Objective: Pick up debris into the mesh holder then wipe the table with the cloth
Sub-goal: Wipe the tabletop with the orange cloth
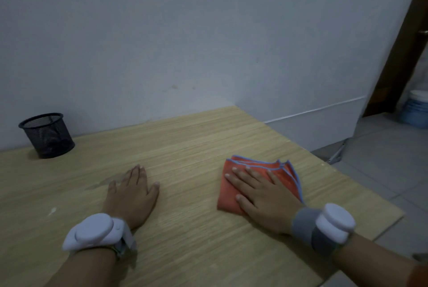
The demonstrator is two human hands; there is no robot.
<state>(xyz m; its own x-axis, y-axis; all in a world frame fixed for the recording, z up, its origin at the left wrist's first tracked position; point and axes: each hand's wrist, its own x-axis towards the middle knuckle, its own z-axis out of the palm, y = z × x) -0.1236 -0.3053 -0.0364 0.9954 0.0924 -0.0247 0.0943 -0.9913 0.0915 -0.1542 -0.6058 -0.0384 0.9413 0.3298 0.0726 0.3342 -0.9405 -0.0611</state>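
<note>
A folded orange cloth (286,172) with a blue hem lies on the right part of the wooden table (190,143). My right hand (261,196) presses flat on it with straight, spread fingers. My left hand (133,194) rests flat on the bare table, left of the cloth and apart from it. A black mesh holder (47,135) stands upright at the table's far left, next to the wall. Something dark lies inside it, too dim to make out. A small pale speck (52,210) sits on the table near my left wrist.
The table meets a white wall at the back, and its right edge (342,171) runs diagonally above a tiled floor. A brown door and a blue-and-white bucket (415,110) are at the far right. Each wrist carries a white device.
</note>
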